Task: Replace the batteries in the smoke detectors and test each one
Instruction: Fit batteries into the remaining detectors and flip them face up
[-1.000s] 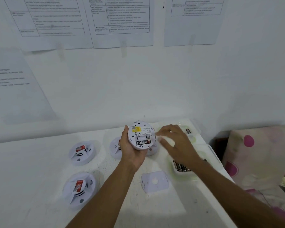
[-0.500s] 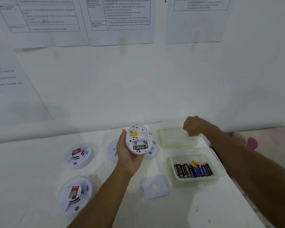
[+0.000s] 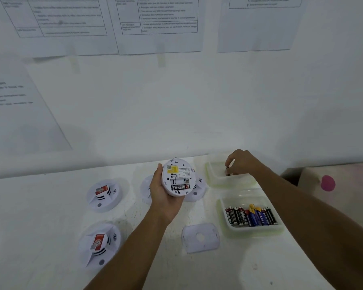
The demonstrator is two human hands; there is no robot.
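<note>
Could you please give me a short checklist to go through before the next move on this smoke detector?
1. Left hand grip on the detector, back towards the camera: ok.
2. Both battery slots emptied: not ok, one battery sits inside.
3. Right hand free: not ok, it pinches a dark item at the far tray.
4. Spare batteries ready in the near tray: ok.
5. Cover plate lying close by: ok.
6. Polarity marks in the slots readable: cannot tell.
</note>
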